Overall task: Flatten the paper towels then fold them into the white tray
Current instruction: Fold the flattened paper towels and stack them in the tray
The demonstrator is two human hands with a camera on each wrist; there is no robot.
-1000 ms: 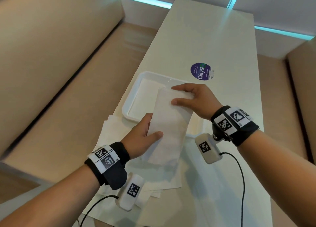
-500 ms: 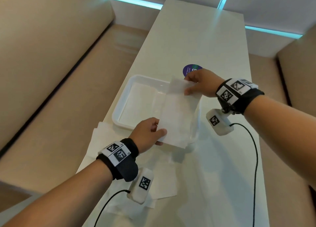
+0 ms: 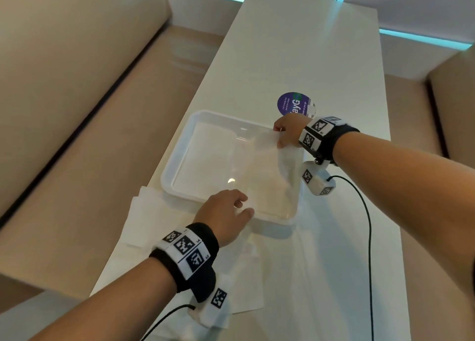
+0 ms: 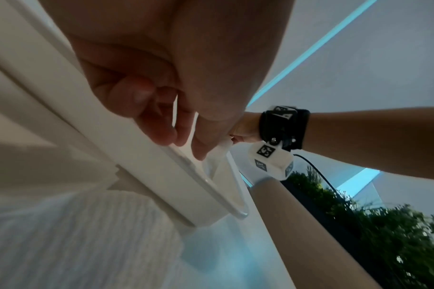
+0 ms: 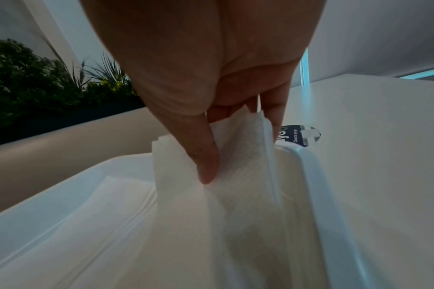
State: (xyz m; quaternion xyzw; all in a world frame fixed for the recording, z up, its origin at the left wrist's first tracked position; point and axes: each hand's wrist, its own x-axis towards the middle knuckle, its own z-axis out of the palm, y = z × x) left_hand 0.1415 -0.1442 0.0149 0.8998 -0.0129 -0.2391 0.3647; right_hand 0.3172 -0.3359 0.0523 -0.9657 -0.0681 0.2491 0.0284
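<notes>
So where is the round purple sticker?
The head view shows the purple sticker on the table, just beyond the right hand and the white tray's far right corner.

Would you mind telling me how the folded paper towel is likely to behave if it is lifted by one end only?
Probably floppy: the folded paper towel sags and creases between the right hand and left hand. Likely very light, since a thumb-and-finger pinch carries its end. Its layers fan apart at the pinched edge, so it may unfold over the white tray.
</notes>
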